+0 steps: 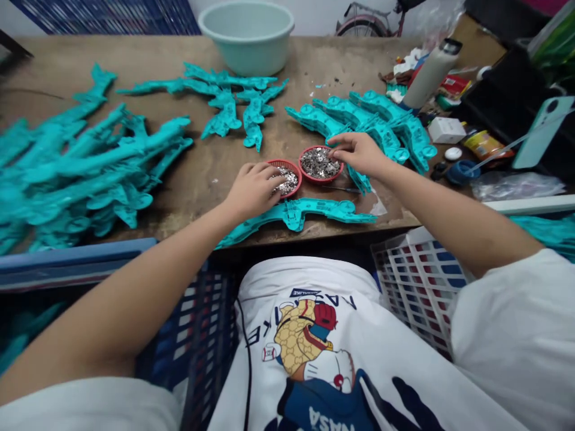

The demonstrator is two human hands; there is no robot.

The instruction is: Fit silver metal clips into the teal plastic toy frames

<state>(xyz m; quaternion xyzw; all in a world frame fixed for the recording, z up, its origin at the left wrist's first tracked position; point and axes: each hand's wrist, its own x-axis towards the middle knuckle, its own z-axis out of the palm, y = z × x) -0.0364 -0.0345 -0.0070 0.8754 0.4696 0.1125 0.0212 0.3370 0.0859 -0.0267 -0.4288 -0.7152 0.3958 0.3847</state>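
Two small red baskets stand side by side on the table. Shiny small metal pieces fill the left basket, and duller grey metal pieces fill the right basket. My left hand lies over the left basket, its fingers curled down at the metal pieces. Over the right rim of the other basket, my right hand has its fingers bent together at the grey pieces. Whatever either hand pinches is too small to make out. A turquoise plastic part lies flat near the table's front edge, just below my left hand.
A large heap of turquoise parts covers the left; more parts lie behind the baskets and in a row at right. A pale basin, bottle and phone stand around. Crates flank my lap.
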